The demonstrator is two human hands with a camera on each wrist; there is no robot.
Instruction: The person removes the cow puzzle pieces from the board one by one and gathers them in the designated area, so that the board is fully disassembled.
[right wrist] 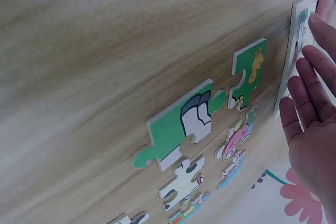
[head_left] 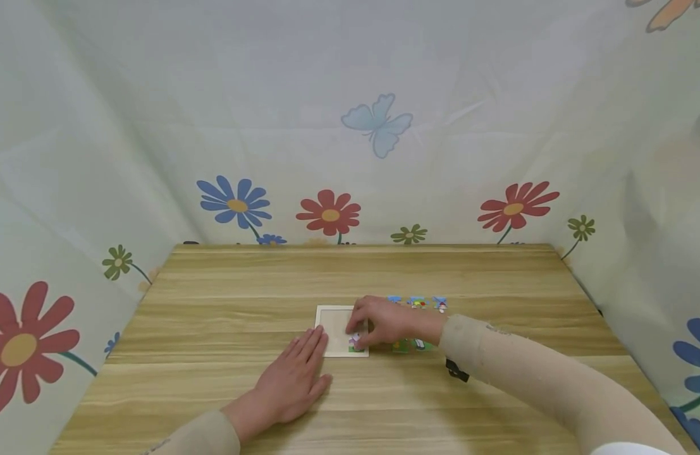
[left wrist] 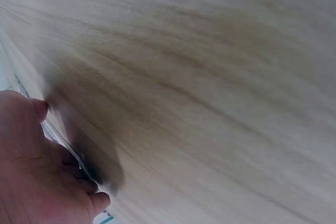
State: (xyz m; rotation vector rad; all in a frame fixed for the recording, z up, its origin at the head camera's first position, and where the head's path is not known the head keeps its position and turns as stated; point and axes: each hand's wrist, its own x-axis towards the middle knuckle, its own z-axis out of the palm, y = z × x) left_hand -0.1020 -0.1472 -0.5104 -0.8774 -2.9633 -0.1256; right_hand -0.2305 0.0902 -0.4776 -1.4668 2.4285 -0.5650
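Observation:
A white-rimmed puzzle tray [head_left: 344, 355] lies on the table, a green-and-pink jigsaw piece [head_left: 352, 348] in its lower right corner. My right hand [head_left: 386, 319] pinches this piece, with the thumb at its near side and a bent forefinger at its upper side. In the right wrist view, the thumb touches the piece while the other fingers of the right hand [right wrist: 315, 98] reach over the tray's edge [right wrist: 286, 72]. My left hand [head_left: 293, 379] lies palm down, fingertips resting on the tray's left rim. The left wrist view shows that hand [left wrist: 47, 171] from the side.
Several loose jigsaw pieces lie right of the tray, partly behind my right hand in the head view. Among them are a piece with dark-topped white boots [right wrist: 173, 129] and one with an orange figure [right wrist: 247, 74]. A flowered cloth [head_left: 441, 158] surrounds the wooden table [head_left: 241, 284].

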